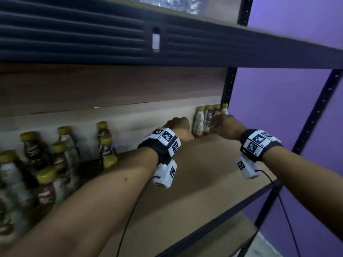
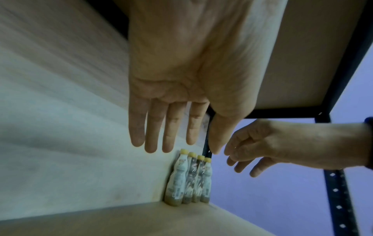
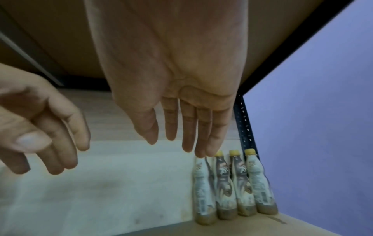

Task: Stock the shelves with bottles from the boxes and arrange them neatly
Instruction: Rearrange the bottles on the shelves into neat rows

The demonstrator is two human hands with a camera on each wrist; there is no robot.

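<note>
We are reaching both hands, left hand [image 2: 177, 76] and right hand [image 3: 173, 70], fingers loose and holding nothing, toward four bottles [image 3: 232, 188] standing in a row at the shelf's [image 1: 194, 173] back right corner. More bottles [image 1: 46, 164] are waiting unsorted at the left. To do this well, we judge, we should be adding each one flush beside the row, upright, without knocking its neighbours.

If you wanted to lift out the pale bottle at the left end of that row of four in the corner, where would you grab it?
Probably round the narrow waist of the pale yellow-capped bottle, coming from its open left and front; a neighbouring bottle blocks its right, the back panel its rear.
</note>
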